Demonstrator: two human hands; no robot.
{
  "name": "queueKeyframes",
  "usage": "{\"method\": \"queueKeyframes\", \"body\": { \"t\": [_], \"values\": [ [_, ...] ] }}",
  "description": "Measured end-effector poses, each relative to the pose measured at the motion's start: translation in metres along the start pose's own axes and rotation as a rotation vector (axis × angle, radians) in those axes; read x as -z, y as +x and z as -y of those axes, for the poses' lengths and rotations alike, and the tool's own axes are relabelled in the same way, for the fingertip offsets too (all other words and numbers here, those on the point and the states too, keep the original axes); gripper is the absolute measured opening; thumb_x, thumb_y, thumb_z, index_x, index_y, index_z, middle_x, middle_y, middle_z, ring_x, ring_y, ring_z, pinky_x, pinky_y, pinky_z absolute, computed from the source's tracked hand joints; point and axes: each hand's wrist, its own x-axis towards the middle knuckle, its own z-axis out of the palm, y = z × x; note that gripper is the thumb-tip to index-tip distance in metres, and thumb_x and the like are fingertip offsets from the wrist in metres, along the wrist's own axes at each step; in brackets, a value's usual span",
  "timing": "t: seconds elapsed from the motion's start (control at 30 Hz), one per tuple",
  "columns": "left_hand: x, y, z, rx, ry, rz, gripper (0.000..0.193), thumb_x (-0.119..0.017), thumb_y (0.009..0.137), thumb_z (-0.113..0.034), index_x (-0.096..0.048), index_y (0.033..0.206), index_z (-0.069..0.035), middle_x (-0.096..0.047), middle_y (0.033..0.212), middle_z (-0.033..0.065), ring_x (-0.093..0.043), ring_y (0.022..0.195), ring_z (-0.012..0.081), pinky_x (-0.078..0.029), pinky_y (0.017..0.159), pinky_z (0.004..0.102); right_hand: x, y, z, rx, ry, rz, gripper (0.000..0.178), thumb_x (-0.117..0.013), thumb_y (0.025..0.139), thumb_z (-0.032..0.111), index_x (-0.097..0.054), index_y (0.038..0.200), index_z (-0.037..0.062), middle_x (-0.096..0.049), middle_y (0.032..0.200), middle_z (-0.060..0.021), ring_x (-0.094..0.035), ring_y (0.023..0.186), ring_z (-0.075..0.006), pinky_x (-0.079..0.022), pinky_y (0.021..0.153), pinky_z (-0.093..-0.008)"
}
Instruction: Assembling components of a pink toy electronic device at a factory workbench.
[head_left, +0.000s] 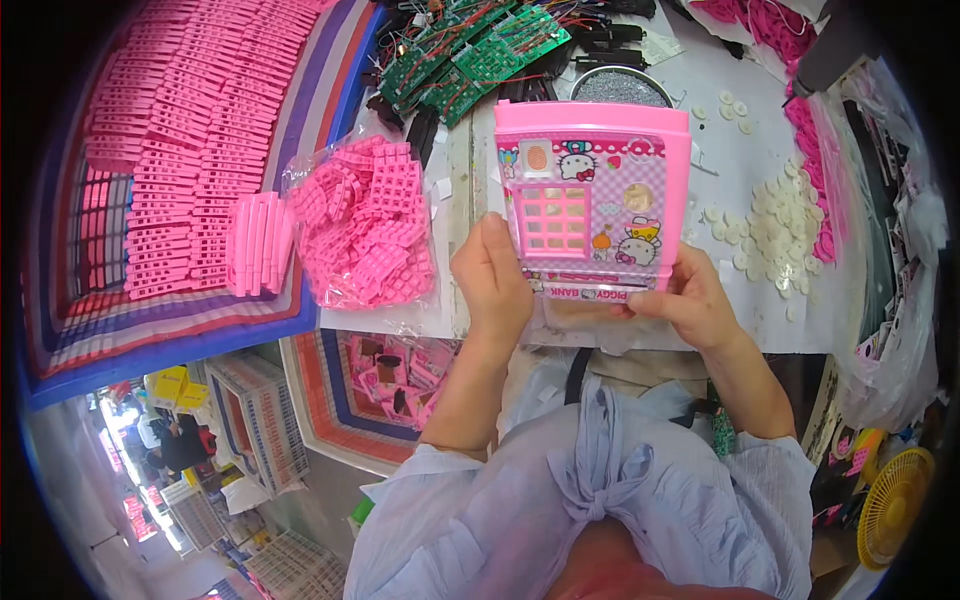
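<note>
Handling a pink case [609,217]

Case sat two o'clock from view centre. Right hand [692,300] gripped its five-o'clock corner; left hand [491,277] curled by its eight-o'clock edge, grip uncertain. Bagged grids [375,235] lay at its nine, circuit boards [510,55] eleven, white discs [776,235] three.

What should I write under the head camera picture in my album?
Right hand grips a pink case, left hand at its edge, bagged pink grids further left.

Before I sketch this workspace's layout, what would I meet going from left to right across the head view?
Stacked pink plastic parts, bag of pink grid pieces, pink decorated case, heap of white discs, yellow fan.
</note>
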Motion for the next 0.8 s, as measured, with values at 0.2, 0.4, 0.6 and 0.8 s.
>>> {"method": "queueKeyframes", "body": {
  "t": [0.2,0.4,0.6,0.8],
  "values": [
    [0.000,0.016,0.013,0.085,-0.038,0.112,0.048,-0.041,0.110,-0.031,-0.060,0.080,0.002,-0.052,0.064,-0.0008,-0.042,0.062,0.0071,-0.036,0.054,0.0309,-0.006,0.000,0.006,0.003,-0.037,-0.066,0.046,-0.072,0.087,0.000,-0.055,0.131,-0.0035,-0.069,0.115,-0.0108,-0.069,0.099,-0.0174,-0.059,0.085,-0.0321],
    [-0.009,0.029,-0.008,0.217,-0.211,0.052,0.055,-0.040,0.110,-0.037,-0.066,0.082,0.001,-0.059,0.066,0.0004,-0.048,0.062,0.0060,-0.041,0.056,0.0292,-0.020,-0.005,0.004,0.065,-0.115,-0.043,0.046,-0.073,0.088,0.000,-0.056,0.131,-0.0029,-0.068,0.117,-0.0092,-0.064,0.105,-0.0136,-0.054,0.091,-0.0308],
    [-0.002,0.023,0.013,0.057,-0.212,0.081,0.047,-0.044,0.109,-0.030,-0.057,0.073,-0.001,-0.059,0.068,0.0005,-0.048,0.064,0.0050,-0.041,0.057,0.0269,-0.007,-0.005,-0.006,0.050,-0.312,-0.002,0.045,-0.073,0.086,-0.001,-0.058,0.128,-0.0038,-0.069,0.117,-0.0093,-0.064,0.104,-0.0128,-0.052,0.093,-0.0305],
    [0.008,0.049,-0.033,-0.012,-0.253,0.283,0.018,-0.056,0.101,-0.013,-0.065,0.094,0.000,-0.069,0.089,0.0071,-0.060,0.084,0.0091,-0.049,0.073,0.0275,0.020,0.012,0.020,0.054,-0.437,-0.015,0.036,-0.074,0.086,0.004,-0.064,0.121,-0.0008,-0.071,0.112,-0.0083,-0.067,0.100,-0.0155,-0.055,0.089,-0.0326]
  ]
}}
